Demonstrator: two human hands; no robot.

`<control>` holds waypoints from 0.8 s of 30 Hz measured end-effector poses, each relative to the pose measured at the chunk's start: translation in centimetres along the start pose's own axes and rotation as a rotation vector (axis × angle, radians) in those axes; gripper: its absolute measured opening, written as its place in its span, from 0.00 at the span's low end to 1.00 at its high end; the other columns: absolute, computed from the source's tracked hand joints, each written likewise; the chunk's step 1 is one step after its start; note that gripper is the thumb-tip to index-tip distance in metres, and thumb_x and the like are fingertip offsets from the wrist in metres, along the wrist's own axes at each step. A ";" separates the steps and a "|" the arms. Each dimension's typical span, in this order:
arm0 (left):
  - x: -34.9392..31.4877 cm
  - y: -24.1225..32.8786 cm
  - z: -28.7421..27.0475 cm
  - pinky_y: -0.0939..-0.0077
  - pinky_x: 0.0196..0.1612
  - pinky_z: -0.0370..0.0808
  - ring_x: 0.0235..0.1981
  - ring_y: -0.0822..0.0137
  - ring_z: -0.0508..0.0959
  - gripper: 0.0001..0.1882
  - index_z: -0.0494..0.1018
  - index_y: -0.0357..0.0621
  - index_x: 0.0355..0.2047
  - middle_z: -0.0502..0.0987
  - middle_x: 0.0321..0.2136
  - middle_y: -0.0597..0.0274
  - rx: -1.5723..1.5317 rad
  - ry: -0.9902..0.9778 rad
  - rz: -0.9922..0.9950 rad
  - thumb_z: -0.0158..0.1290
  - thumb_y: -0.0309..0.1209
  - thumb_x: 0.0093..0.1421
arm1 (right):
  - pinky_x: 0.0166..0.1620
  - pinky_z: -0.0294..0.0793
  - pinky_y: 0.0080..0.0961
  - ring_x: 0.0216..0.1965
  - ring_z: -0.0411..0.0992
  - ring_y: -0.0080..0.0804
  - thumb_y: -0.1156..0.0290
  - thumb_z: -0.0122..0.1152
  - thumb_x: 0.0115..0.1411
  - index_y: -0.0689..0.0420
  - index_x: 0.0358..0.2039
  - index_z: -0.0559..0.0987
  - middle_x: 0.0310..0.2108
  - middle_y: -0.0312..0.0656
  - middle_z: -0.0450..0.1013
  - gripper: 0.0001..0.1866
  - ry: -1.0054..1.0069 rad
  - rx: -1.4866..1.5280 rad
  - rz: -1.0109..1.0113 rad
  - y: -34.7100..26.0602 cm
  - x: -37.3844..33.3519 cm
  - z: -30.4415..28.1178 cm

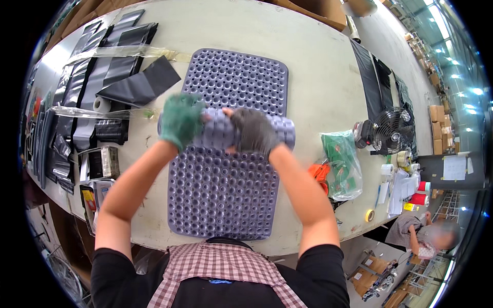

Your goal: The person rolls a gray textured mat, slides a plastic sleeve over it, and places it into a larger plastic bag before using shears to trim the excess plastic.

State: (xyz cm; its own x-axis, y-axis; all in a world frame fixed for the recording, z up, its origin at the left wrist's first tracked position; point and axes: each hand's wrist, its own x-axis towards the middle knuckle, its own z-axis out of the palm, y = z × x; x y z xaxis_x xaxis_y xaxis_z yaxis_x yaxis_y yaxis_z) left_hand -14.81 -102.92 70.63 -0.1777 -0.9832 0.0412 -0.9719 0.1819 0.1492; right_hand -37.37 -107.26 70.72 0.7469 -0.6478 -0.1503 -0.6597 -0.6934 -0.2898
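At the left and upper left of the frame, black plastic sheets lie in stacks beside a small white roll. In the centre, the green-gloved left hand rests on the left part of a bumpy grey-blue roll, its fingers too blurred to read, while the dark-gloved right hand curves over the roll's right part, whether pinching I cannot tell, above a flat matching mat. Rightward come an orange tool, a clear bag with green contents and a black fan.
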 end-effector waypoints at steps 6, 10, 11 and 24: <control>4.6 2.6 3.5 0.54 0.53 0.60 0.50 0.56 0.69 0.22 0.71 0.47 0.48 0.73 0.46 0.58 -0.041 0.395 0.078 0.48 0.43 0.56 | 0.55 0.68 0.35 0.52 0.69 0.44 0.38 0.71 0.36 0.58 0.58 0.67 0.49 0.53 0.71 0.53 -0.089 0.183 -0.013 7.9 7.6 -3.1; 14.2 -1.9 3.0 0.59 0.43 0.72 0.35 0.54 0.79 0.27 0.78 0.44 0.29 0.79 0.34 0.49 -0.148 -0.188 -0.136 0.32 0.47 0.62 | 0.60 0.57 0.46 0.60 0.59 0.47 0.37 0.71 0.36 0.52 0.66 0.53 0.58 0.48 0.60 0.61 0.059 -0.363 0.018 4.3 6.2 -2.7; 16.8 -1.7 1.9 0.60 0.42 0.73 0.31 0.55 0.79 0.27 0.79 0.46 0.31 0.79 0.32 0.51 -0.173 -0.403 -0.161 0.31 0.47 0.63 | 0.61 0.54 0.49 0.61 0.56 0.48 0.38 0.72 0.36 0.50 0.67 0.50 0.59 0.47 0.58 0.63 0.072 -0.523 0.092 4.0 6.2 -1.9; 8.2 -0.2 0.9 0.63 0.45 0.72 0.35 0.52 0.79 0.24 0.78 0.43 0.34 0.80 0.33 0.49 -0.352 -0.689 0.070 0.40 0.48 0.59 | 0.54 0.61 0.43 0.46 0.66 0.42 0.66 0.49 0.55 0.45 0.57 0.70 0.43 0.45 0.67 0.26 0.429 -0.224 -0.076 -2.0 -2.4 0.9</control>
State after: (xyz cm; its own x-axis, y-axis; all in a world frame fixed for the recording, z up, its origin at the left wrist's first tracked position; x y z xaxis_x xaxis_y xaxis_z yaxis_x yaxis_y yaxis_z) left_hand -16.25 -110.98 70.05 -0.4044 -0.7351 -0.5441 -0.8693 0.1241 0.4784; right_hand -37.76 -104.01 70.86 0.7230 -0.6318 0.2796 -0.6418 -0.7640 -0.0669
